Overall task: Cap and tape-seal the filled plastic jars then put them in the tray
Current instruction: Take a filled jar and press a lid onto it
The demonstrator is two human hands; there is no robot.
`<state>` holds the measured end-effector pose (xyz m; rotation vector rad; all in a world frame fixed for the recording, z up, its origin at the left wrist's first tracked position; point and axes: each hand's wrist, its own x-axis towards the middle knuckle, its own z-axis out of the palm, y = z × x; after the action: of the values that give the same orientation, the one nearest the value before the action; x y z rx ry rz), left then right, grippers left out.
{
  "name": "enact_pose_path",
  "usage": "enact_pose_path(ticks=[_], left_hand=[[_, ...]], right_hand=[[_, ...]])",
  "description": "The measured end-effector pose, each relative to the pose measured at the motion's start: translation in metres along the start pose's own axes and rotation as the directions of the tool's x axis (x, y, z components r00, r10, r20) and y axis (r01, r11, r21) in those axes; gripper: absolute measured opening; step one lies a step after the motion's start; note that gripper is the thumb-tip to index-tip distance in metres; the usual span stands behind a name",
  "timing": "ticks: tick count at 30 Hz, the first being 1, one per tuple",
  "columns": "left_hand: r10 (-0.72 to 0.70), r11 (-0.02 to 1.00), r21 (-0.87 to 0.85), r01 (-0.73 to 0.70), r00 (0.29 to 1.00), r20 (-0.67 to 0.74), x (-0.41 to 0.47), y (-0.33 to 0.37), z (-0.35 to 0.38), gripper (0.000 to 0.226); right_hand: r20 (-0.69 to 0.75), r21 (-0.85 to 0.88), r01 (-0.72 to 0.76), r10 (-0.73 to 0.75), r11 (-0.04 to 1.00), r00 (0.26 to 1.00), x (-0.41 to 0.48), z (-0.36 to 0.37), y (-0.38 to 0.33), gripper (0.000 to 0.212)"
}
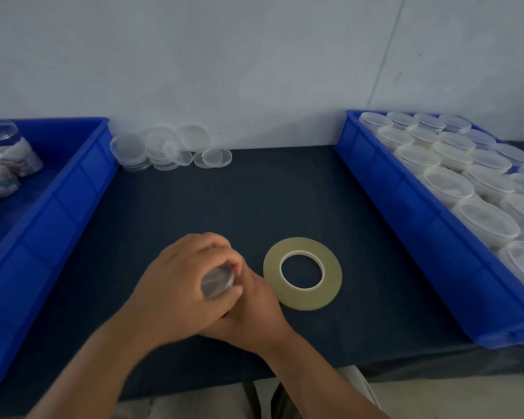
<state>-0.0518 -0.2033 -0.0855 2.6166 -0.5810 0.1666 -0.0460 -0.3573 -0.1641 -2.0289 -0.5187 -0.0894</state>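
Jar: the jar is up off the desk, low and centre in my view, wrapped between both hands. It is blurred.
Left hand: my left hand sits over the jar with its fingers curled round the body, holding it.
Right hand: my right hand is pressed in against the jar from the right and below. The left hand hides its fingers, so I cannot tell whether it grips or only steadies.
Jar axis: the jar is tipped, not upright, with one round end facing up toward me. I cannot tell whether that end is the cap or the base.
Tape: the tape roll lies flat on the desk just to the right of the hands, apart from them. The right hand is the nearer one.
Destination: the right tray holds rows of capped jars and lies further right, beyond the tape.
Supply: the left tray holds filled jars, and loose lids are heaped at the far edge by the wall.
Judgement: I think the reach goes rightward to the tape, best made by the right hand while the left holds the jar.
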Motion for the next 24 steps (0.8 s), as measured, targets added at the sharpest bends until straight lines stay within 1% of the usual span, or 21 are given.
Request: enact_pose_path(ticks=[1,2,3,4,5,7,8,10,11,13,14,16,18,21,24], left_hand=[[0.046,0.997,-0.059,-0.042,0.996,0.073,0.002,-0.006,-0.008,0.02],[0.068,0.993,-0.103,-0.053,0.986,0.152,0.003,-0.01,-0.017,0.021],[0.064,0.993,-0.111,-0.039,0.972,0.228,0.003,-0.012,-0.024,0.027],[0.029,0.997,-0.075,-0.008,0.959,0.281,0.002,-0.011,-0.028,0.038],[-0.034,0.999,-0.014,0.039,0.958,0.286,0.0,-0.009,-0.029,0.053],[-0.209,0.975,0.122,0.187,0.959,0.194,-0.007,0.001,-0.023,0.081],[-0.284,0.952,0.154,0.263,0.95,0.132,-0.011,0.009,-0.016,0.09],[-0.379,0.919,0.127,0.374,0.925,0.011,-0.011,0.025,0.001,0.097],[-0.397,0.907,0.134,0.399,0.917,-0.049,-0.008,0.031,0.009,0.094],[-0.363,0.896,0.212,0.39,0.918,-0.158,-0.002,0.031,0.02,0.079],[-0.318,0.907,0.221,0.358,0.927,-0.198,0.0,0.028,0.023,0.07],[-0.217,0.952,0.16,0.261,0.945,-0.246,-0.002,0.019,0.025,0.05],[-0.147,0.979,0.103,0.176,0.959,-0.241,-0.004,0.007,0.023,0.045],[-0.059,0.996,0.053,0.068,0.985,-0.164,0.0,-0.005,0.014,0.047],[-0.064,0.998,-0.006,0.064,0.992,-0.105,0.001,-0.007,0.007,0.047]], right_hand=[[-0.01,0.013,0.008,-0.008,1.0,1.0,0.0,0.0,0.0,0.076],[-0.019,0.018,0.015,-0.015,1.0,1.0,-0.001,0.0,-0.001,0.076],[-0.024,0.019,0.019,-0.019,1.0,1.0,-0.001,0.001,-0.002,0.076],[-0.024,0.017,0.021,-0.02,1.0,1.0,-0.001,0.001,-0.002,0.076],[-0.024,0.015,0.021,-0.02,1.0,1.0,-0.001,0.001,-0.001,0.076],[-0.021,-0.003,0.019,-0.019,1.0,1.0,0.0,0.001,-0.002,0.078],[-0.009,-0.028,0.028,-0.028,0.999,1.0,0.001,0.001,-0.004,0.077],[0.025,-0.114,0.072,-0.069,0.991,0.997,0.002,0.0,-0.005,0.069],[0.039,-0.144,0.086,-0.081,0.986,0.996,0.002,-0.001,-0.005,0.067],[0.044,-0.15,0.085,-0.079,0.985,0.996,0.003,-0.002,-0.003,0.064],[0.034,-0.138,0.079,-0.075,0.987,0.997,0.003,-0.002,-0.001,0.065],[-0.003,-0.114,0.064,-0.065,0.991,0.998,0.003,-0.002,0.0,0.072],[-0.052,-0.115,0.07,-0.077,0.991,0.996,0.003,-0.001,-0.002,0.074],[-0.137,-0.118,0.091,-0.107,0.989,0.985,0.004,0.003,-0.004,0.07],[-0.132,-0.084,0.083,-0.094,0.993,0.987,0.006,0.003,-0.004,0.07]])
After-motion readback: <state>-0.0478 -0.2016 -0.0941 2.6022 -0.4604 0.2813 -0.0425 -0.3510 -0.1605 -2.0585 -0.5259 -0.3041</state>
